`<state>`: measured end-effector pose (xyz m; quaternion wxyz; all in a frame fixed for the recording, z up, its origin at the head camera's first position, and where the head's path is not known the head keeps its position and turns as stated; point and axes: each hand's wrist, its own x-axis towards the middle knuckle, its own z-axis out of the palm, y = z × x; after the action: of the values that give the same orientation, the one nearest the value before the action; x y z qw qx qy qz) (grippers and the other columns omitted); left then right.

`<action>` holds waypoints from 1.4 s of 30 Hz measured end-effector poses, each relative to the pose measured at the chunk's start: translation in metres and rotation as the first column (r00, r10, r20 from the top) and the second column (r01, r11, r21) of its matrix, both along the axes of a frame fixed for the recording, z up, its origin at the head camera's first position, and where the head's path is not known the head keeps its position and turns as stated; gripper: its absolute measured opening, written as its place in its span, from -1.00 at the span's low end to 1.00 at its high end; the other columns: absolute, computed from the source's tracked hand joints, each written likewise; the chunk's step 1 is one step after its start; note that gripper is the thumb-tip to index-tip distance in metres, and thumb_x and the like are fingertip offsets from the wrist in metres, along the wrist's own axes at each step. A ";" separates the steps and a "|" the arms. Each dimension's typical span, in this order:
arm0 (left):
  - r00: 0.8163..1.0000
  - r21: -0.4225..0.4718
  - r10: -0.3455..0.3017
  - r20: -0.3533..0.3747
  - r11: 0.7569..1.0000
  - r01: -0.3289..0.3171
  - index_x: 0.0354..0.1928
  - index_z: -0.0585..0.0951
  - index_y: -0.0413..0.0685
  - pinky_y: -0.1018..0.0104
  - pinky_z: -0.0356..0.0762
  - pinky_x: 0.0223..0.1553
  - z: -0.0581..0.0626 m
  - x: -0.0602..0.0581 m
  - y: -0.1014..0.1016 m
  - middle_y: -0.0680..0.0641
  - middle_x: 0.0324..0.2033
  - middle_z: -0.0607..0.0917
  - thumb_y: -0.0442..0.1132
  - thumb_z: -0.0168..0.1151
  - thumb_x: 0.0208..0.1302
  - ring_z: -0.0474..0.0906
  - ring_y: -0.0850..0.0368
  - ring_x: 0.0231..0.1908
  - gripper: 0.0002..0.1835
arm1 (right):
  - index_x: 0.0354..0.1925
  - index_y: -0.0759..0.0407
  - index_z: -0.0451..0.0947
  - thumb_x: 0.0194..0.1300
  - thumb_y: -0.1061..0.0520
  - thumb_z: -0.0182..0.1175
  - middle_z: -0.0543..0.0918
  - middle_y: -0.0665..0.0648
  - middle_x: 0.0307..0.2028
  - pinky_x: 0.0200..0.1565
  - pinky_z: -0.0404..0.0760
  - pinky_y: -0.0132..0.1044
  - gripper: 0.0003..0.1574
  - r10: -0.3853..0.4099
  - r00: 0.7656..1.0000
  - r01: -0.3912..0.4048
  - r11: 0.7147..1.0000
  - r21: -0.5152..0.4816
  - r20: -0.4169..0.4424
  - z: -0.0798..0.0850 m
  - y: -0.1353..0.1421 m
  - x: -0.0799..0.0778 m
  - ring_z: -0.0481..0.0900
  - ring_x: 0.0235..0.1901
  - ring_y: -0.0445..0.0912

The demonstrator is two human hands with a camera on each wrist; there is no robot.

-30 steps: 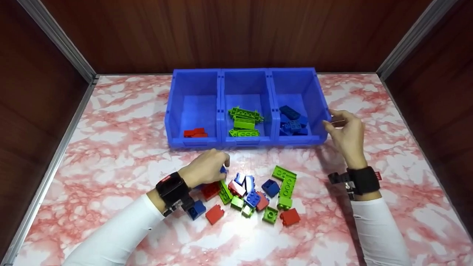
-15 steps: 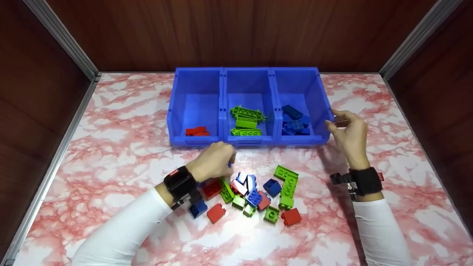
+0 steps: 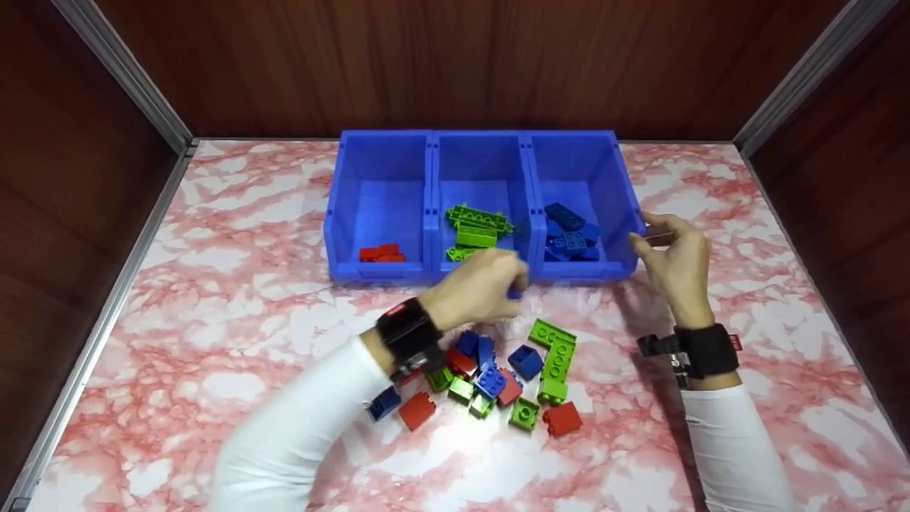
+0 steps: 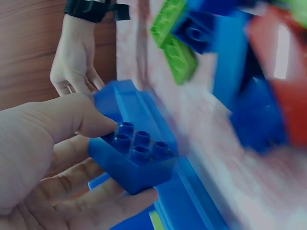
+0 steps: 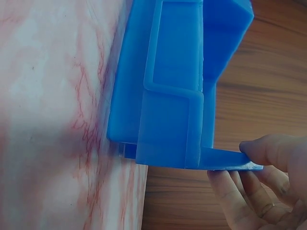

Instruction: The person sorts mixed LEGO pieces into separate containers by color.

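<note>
My left hand (image 3: pixel 483 286) pinches a blue toy brick (image 4: pixel 136 158) between thumb and fingers, studs showing in the left wrist view. In the head view it is over the front edge of the middle compartment, and only a sliver of the brick shows. My right hand (image 3: pixel 672 259) grips the right side wall of the blue three-part bin (image 5: pixel 172 115), thumb on one face and fingers on the other. Red bricks (image 3: pixel 382 254) lie in the left compartment, green bricks (image 3: pixel 478 219) in the middle, blue bricks (image 3: pixel 572 242) in the right.
Loose red, green and blue bricks (image 3: pixel 490 382) lie in a pile in front of the bin. An L of green bricks (image 3: pixel 558 359) is at the pile's right. Dark wood panels (image 3: pixel 455 64) enclose the marbled tabletop (image 3: pixel 213 299) at the back and sides.
My left hand has lifted the blue brick from the left of the pile and moved right and toward the bin. The right hand keeps its grip on the bin wall.
</note>
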<state>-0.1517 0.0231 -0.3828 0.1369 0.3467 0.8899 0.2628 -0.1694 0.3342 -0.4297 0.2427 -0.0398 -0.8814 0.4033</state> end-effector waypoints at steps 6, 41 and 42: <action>0.994 0.018 -0.104 -0.043 0.994 0.105 -0.02 0.72 -0.15 0.55 0.69 -0.20 0.004 -0.011 0.035 -0.09 -0.04 0.76 -0.27 0.43 0.32 0.69 0.12 -0.20 -0.77 | 0.08 0.37 0.72 0.26 0.32 0.39 0.81 0.41 -0.16 -0.37 0.49 -0.75 -0.61 0.001 1.000 -0.001 1.000 0.000 0.007 -0.001 -0.003 0.000 0.50 -0.42 -0.62; 0.924 -0.198 -0.132 -0.359 0.978 0.062 0.04 0.72 0.01 0.19 0.76 0.02 -0.016 -0.060 0.133 0.00 0.00 0.78 -0.29 0.22 0.46 0.75 0.08 -0.04 -0.79 | 0.09 0.33 0.74 0.27 0.32 0.38 0.82 0.39 -0.14 -0.35 0.50 -0.74 -0.61 -0.009 1.000 0.009 1.000 -0.006 0.008 0.001 -0.001 0.001 0.52 -0.42 -0.58; 0.924 -0.198 -0.132 -0.360 0.978 0.063 0.08 0.72 0.01 0.20 0.76 0.02 -0.016 -0.060 0.132 -0.01 0.01 0.77 -0.29 0.22 0.47 0.74 0.08 -0.04 -0.77 | 0.09 0.33 0.74 0.27 0.32 0.38 0.82 0.39 -0.14 -0.35 0.51 -0.74 -0.61 -0.007 1.000 0.007 1.000 -0.007 0.008 0.001 -0.002 0.001 0.52 -0.41 -0.58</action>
<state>-0.2113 0.1548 -0.3984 0.0102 0.4200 0.9016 0.1027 -0.1681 0.3325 -0.4289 0.2404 -0.0455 -0.8807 0.4055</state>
